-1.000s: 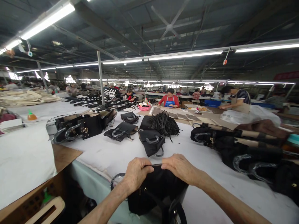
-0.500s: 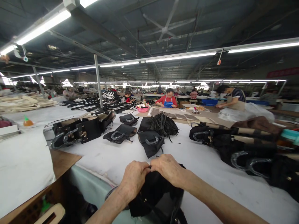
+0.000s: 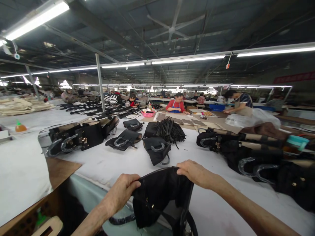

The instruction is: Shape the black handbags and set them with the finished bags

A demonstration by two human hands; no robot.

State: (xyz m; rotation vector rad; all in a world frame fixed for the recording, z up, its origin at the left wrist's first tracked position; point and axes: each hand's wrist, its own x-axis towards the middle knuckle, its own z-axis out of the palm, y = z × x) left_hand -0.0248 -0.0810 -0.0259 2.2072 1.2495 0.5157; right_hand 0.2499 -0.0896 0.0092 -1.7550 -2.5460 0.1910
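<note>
A black handbag (image 3: 159, 193) stands at the near edge of the white-covered table, its mouth spread wide so the dark lining shows. My left hand (image 3: 124, 188) pinches the rim at its left corner, thumb over the edge. Farther along the same rim, at the right, my right hand (image 3: 194, 172) is closed on the edge. A plastic-wrapped handle (image 3: 121, 219) hangs at the bag's left side. Just beyond lie a black handbag piece with a wrapped handle (image 3: 157, 149) and a heap of thin black strips (image 3: 170, 129).
Black handbags (image 3: 91, 134) stand at the left, and more bags (image 3: 253, 154) line the right side. A jar with a turquoise lid (image 3: 296, 144) is among them. Across the table sit a pink basket (image 3: 148, 113) and a co-worker in red (image 3: 176, 105). An orange glue bottle (image 3: 20, 127) stands far left.
My hands were close together at the middle of the rim; now they are apart, left and right, with the bag's mouth stretched open. The view has shifted slightly.
</note>
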